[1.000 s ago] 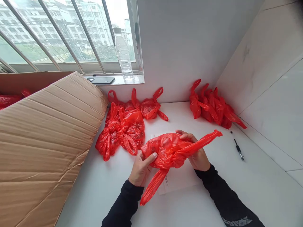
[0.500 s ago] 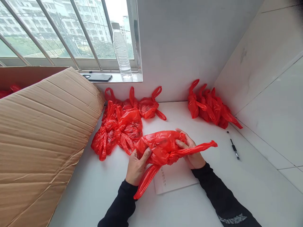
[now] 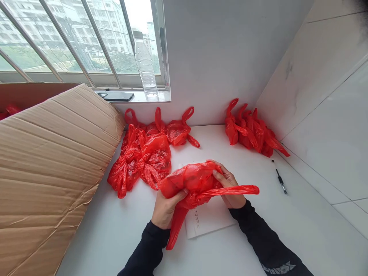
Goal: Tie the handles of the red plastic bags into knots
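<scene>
Both my hands hold one red plastic bag (image 3: 195, 180) just above the white table (image 3: 258, 237). My left hand (image 3: 164, 209) grips its lower left side, thumb pressed on the plastic. My right hand (image 3: 230, 186) is closed on the right side, near a twisted handle (image 3: 238, 189) that sticks out to the right. A second handle (image 3: 174, 230) hangs down past my left wrist. Under the bag lies a white sheet of paper (image 3: 209, 218) with handwritten numbers.
A pile of tied red bags (image 3: 143, 153) lies left of centre, another pile (image 3: 253, 130) in the back right corner. A large cardboard box (image 3: 48, 165) fills the left. A pen (image 3: 280, 182) lies by the tiled wall. A water bottle (image 3: 144, 65) and phone (image 3: 115, 96) sit on the windowsill.
The bag's right handle has dropped from pointing up-right to nearly level, and both hands have drawn the bag slightly lower and closer together. The view has shifted a little right.
</scene>
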### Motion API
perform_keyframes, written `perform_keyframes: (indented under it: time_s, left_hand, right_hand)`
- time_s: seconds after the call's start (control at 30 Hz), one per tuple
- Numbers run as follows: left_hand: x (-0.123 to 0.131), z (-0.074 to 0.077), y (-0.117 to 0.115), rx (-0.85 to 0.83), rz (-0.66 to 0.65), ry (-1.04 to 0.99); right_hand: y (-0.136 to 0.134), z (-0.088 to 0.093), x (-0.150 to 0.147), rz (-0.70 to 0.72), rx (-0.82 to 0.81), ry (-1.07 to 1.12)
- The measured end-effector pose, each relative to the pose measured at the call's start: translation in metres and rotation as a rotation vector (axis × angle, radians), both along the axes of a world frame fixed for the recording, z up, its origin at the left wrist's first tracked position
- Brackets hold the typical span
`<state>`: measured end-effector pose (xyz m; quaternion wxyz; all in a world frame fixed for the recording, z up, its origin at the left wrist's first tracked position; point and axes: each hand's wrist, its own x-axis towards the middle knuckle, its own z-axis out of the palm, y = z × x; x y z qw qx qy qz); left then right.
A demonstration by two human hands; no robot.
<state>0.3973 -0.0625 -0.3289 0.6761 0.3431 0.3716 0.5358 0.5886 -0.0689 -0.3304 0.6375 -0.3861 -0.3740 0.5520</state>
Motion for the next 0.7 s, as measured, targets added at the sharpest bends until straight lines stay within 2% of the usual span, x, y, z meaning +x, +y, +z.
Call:
perform_keyframes:
  time_s: [0.13, 0.4, 0.7]
  left_hand:
    - [0.0, 0.002, 0.0, -0.013, 0.065, 0.018]
    - [0.003, 0.006, -0.001, -0.023, 0.171, -0.03]
    - [0.002, 0.007, 0.0, -0.016, 0.159, -0.033]
  right_hand:
    - [-0.002, 0.006, -0.001, 0.03, -0.01, -0.007]
    - [-0.013, 0.02, 0.005, 0.216, 0.03, -0.057]
    - [-0.015, 0.023, 0.003, 0.245, 0.068, -0.083]
